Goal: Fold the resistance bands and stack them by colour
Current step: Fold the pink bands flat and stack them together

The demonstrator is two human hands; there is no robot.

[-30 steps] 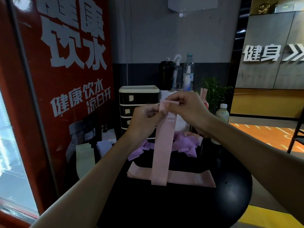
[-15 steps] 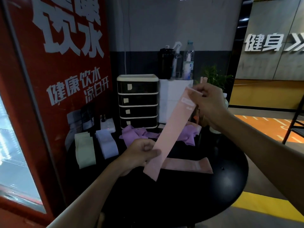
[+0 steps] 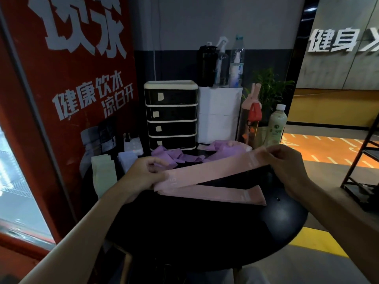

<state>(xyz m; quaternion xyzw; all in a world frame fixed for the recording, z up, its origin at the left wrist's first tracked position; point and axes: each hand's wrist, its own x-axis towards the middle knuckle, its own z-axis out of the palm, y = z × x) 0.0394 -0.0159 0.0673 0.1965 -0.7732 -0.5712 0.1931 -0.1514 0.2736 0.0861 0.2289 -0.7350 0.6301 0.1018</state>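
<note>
Two hands hold one pink band (image 3: 215, 171) pulled flat between them, just above the black counter (image 3: 205, 232). Your left hand (image 3: 141, 177) grips the band's left end with its fingers (image 3: 158, 160) curled round it. Your right hand (image 3: 287, 167) pinches the other end between fingers (image 3: 272, 152) and thumb, a little higher, so the band slopes up to the right.

Directly under the left fingers a pink stack (image 3: 225, 194) lies flat on the counter, its left end touching the held band and its right end reaching below the right hand. Left of the left fingers sits a pale green stack (image 3: 102, 177), with a pale lilac stack (image 3: 127, 158) just behind it. Beyond both sets of fingers a loose heap of purple bands (image 3: 174, 156) sprawls across the counter, and behind that stands a black drawer unit (image 3: 171, 115).
</note>
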